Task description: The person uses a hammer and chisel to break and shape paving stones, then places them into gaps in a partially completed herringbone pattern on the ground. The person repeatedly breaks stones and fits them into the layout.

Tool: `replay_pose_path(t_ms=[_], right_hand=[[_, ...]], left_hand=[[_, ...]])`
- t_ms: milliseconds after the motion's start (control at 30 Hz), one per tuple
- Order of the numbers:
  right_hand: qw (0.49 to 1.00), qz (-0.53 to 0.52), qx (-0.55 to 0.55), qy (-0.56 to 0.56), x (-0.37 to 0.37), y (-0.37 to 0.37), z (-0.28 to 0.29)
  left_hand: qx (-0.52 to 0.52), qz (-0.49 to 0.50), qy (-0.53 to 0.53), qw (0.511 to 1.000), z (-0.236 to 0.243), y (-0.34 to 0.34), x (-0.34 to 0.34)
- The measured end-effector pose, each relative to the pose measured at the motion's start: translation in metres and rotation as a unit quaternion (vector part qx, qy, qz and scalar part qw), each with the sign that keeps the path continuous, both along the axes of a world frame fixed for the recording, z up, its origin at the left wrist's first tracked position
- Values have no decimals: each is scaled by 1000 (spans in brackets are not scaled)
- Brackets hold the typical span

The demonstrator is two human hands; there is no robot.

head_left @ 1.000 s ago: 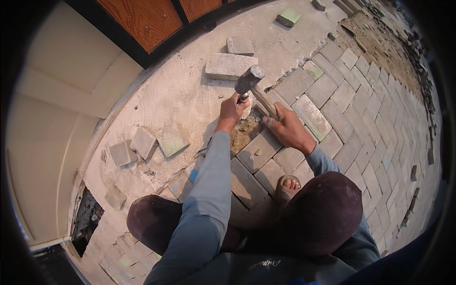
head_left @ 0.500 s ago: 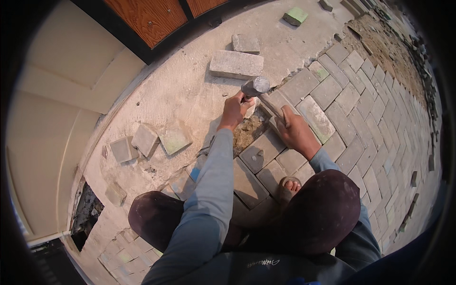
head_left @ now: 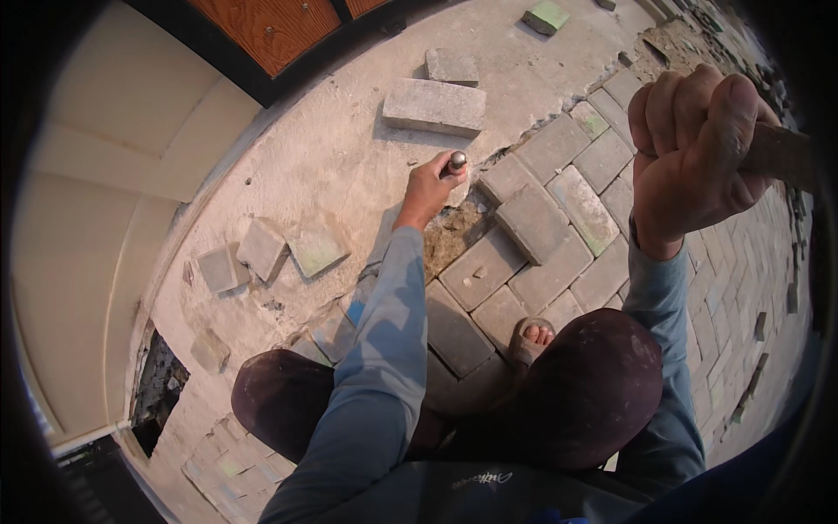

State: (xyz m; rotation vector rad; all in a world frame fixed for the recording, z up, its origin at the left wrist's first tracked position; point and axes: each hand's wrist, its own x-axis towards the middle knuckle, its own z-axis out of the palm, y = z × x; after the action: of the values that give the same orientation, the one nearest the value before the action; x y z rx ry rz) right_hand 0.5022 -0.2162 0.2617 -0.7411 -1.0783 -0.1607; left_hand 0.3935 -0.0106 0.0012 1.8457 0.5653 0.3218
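Observation:
My left hand [head_left: 426, 194] is closed round an upright steel chisel [head_left: 457, 160], whose round struck end shows above the fingers. The chisel's lower end is hidden by the hand, at the concrete edge beside a gap of bare brown soil [head_left: 454, 236]. Raised at the upper right, my right hand [head_left: 694, 148] grips the wooden handle of a hammer [head_left: 779, 157]. The hammer's head is out of view. A loose grey paving block [head_left: 532, 224] lies tilted on top of the laid pavers, just right of the gap.
Pale concrete [head_left: 349, 166] runs along the wall, with a long block [head_left: 434, 106] and a smaller piece [head_left: 451, 66] on it. Several broken paver pieces [head_left: 262, 248] lie at left. Laid pavers [head_left: 663, 288] spread rightward. My sandalled foot [head_left: 531, 337] stands near the gap.
My right hand has swung the hammer up and to the right, away from the chisel's top. The left hand has stayed at nearly the same spot with the chisel.

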Motion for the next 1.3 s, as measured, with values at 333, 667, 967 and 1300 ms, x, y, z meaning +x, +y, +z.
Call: replay_pose_path(t_ms=[333,667,967,1300], right_hand=[[769,12,-635,76,-33,-26,-120],[995,19,-99,-13,-1,14,3],[731,-8,-682,18,-19,-34,-149],[766,55,-533,356,-11,-68,-115]], left_hand=[[-25,7,25,999,-4,4,0],[-18,15,-1,1000,8,-3,-7],[38,72,-59,995,-14,-14,3],[-12,160,-91,983,-22,-16,54]])
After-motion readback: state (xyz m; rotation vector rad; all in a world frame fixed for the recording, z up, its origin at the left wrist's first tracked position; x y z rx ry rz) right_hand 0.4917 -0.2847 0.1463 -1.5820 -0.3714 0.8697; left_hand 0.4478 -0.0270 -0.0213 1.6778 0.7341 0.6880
